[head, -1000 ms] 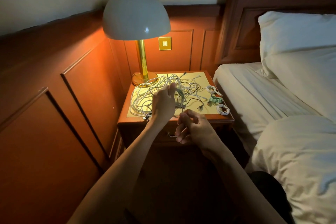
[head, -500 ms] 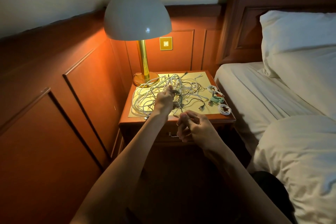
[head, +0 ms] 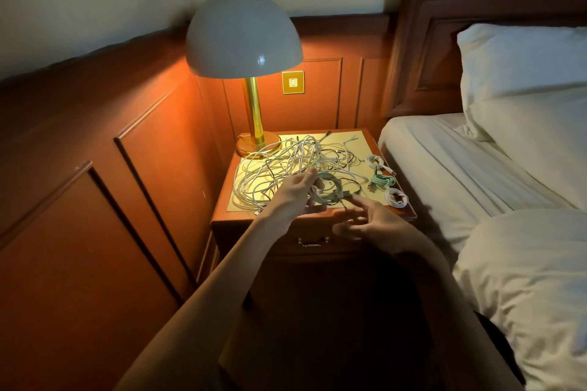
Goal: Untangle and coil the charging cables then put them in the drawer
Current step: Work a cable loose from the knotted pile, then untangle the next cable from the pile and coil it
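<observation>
Though some sit coiled, cables [head: 300,155] tangle.

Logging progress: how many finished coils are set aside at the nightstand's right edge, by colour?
white coiled cables: 2
green coiled cable: 1
Total: 3
Not counted: the pale coil that the left hand grips, and the loose tangle.
</observation>
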Available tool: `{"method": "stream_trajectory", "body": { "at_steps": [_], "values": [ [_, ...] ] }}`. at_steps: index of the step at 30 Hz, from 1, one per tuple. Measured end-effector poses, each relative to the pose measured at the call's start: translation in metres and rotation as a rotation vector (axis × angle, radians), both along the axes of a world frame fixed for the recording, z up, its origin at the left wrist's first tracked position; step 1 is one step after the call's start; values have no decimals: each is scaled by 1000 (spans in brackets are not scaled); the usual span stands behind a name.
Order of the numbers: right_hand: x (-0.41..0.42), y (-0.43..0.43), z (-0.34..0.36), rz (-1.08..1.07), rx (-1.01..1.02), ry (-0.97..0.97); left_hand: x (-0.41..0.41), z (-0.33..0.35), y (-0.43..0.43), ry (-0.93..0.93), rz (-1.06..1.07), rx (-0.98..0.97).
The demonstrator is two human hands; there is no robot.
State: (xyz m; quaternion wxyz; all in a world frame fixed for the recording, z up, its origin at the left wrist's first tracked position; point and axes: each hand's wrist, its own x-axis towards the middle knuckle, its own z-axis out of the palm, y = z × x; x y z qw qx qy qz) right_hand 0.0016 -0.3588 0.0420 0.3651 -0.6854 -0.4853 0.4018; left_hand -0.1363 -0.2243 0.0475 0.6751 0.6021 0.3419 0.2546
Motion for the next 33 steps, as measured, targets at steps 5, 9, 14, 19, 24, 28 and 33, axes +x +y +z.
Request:
{"method": "stream_trajectory", "body": {
  "at_steps": [5, 9, 14, 19, 24, 28, 33],
  "values": [
    [37, 6, 17, -210, 79, 224, 12, 4, 3, 51, -79, 99],
    [47, 23, 23, -295, 122, 87, 40, 9, 10, 67, -133, 88],
    [93, 55, 33, -312, -11, 310, 80, 7, 38, 131, -104, 24],
    [165, 117, 16, -487, 16, 444, 114, -11, 89, 284, -105, 115],
    [246, 201, -14, -660, -79, 458, 143, -40, 139, 547, -156, 530],
    [293, 253, -53, -795, -219, 294, 163, -64, 162, 683, -227, 806],
    [310, 282, -85, -826, -344, 164, 173, -83, 175, 638, -214, 902]
  ]
}}
